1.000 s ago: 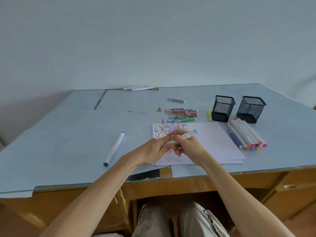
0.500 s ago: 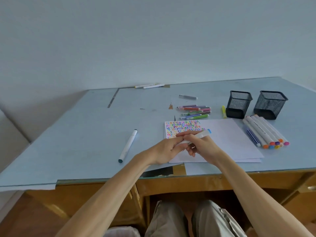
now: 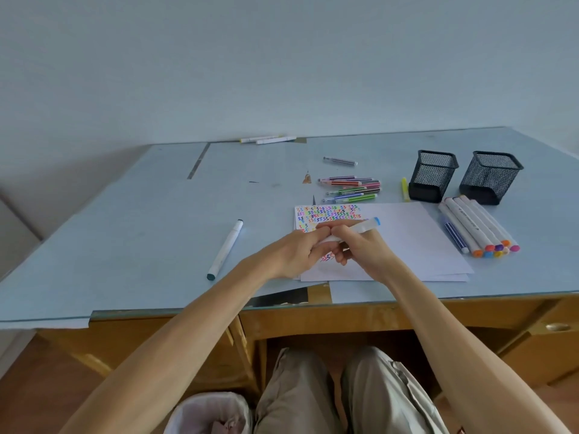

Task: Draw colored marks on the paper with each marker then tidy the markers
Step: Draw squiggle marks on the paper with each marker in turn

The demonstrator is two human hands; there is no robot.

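Note:
A white marker with a blue end (image 3: pixel 365 227) lies across both hands above the paper (image 3: pixel 404 239). My right hand (image 3: pixel 363 250) grips its barrel; my left hand (image 3: pixel 297 253) pinches its near end, which is hidden by the fingers. The paper's left part carries rows of coloured zigzag marks (image 3: pixel 327 214). A bundle of thick white markers (image 3: pixel 476 227) lies to the right of the paper. Several thin coloured markers (image 3: pixel 352 187) lie behind it. Another white marker with a teal end (image 3: pixel 225 249) lies to the left.
Two black mesh pen cups (image 3: pixel 432 175) (image 3: pixel 488 177) stand at the back right, a yellow highlighter (image 3: pixel 405 188) beside them. A grey pen (image 3: pixel 340 160) and two white markers (image 3: pixel 268 139) lie farther back. The desk edge (image 3: pixel 282 308) runs below my hands; a bin (image 3: pixel 210 413) sits on the floor.
The camera view shifted to the left and back a little; both hands stay together on the blue-ended marker over the paper, with hardly any movement.

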